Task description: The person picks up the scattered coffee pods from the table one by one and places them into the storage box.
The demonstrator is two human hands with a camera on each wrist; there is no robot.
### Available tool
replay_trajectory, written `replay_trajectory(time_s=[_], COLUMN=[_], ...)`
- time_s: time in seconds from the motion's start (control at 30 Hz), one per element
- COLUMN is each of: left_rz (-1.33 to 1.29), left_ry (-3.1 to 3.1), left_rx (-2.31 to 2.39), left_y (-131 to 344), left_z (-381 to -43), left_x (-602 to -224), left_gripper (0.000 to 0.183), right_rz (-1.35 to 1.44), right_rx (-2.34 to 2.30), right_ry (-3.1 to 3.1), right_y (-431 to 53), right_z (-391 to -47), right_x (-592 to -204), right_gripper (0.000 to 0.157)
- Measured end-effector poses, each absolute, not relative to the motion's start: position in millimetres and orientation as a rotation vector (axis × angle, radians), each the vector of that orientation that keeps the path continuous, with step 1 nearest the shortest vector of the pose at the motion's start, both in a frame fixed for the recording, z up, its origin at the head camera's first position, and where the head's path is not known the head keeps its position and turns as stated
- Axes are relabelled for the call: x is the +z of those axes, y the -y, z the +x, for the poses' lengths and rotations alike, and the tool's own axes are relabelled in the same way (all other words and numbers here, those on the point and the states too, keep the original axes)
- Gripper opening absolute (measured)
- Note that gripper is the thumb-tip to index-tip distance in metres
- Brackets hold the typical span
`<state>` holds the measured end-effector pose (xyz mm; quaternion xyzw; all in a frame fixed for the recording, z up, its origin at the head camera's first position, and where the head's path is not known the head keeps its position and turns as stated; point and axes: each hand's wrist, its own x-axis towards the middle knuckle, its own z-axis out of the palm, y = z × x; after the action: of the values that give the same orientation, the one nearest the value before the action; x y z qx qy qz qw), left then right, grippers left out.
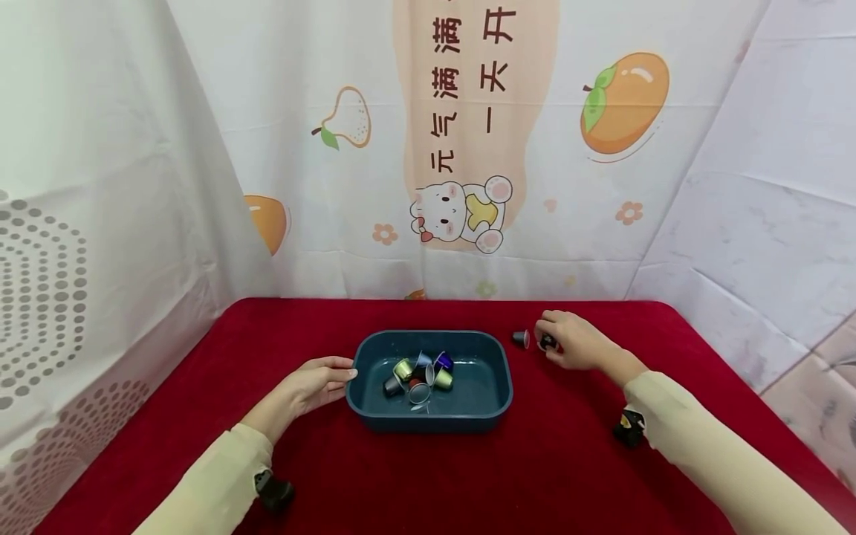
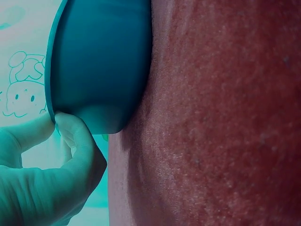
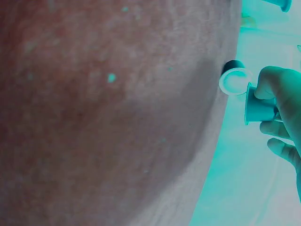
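A dark teal rectangular bin (image 1: 468, 423) stands on the red cloth with several coffee capsules (image 1: 419, 392) heaped in its middle. My left hand (image 1: 319, 384) pinches the bin's left rim between thumb and fingers; the left wrist view shows this grip on the rim (image 2: 52, 94). To the right of the bin, my right hand (image 1: 570, 340) holds a dark coffee capsule (image 1: 548, 342) between thumb and fingers. In the right wrist view that held capsule (image 3: 259, 107) is seen from the side. A second dark capsule (image 1: 520, 338) lies on the cloth just left of the right hand.
Red cloth (image 1: 428, 483) covers the table. A white printed curtain (image 1: 301, 223) hangs behind the table's far edge, and further pale sheets (image 1: 769, 223) flank both sides. A small black device (image 1: 629, 427) is strapped at the right wrist, another (image 1: 273, 490) at the left.
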<state>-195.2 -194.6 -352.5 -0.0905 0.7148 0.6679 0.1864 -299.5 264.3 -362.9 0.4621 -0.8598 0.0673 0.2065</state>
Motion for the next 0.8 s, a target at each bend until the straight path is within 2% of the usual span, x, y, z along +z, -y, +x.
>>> replay_trajectory(time_s=[0.57,0.8], left_rz=[-0.254,-0.235], left_ry=[-1.996,-1.973], left_rx=[1.894,1.892], left_y=[194.4,196.0], left_z=[-195.2,-197.5], left_x=[-351.5,-351.0], left_gripper=[0.053,0.052], right_rz=[1.288,1.316], right_rx=[0.238,0.24], right_ry=[2.305,2.283], right_y=[-254.8,-243.7], right_z=[-295.3,-286.8], right_x=[-337.5,-325.0], right_gripper=[0.023,0.031])
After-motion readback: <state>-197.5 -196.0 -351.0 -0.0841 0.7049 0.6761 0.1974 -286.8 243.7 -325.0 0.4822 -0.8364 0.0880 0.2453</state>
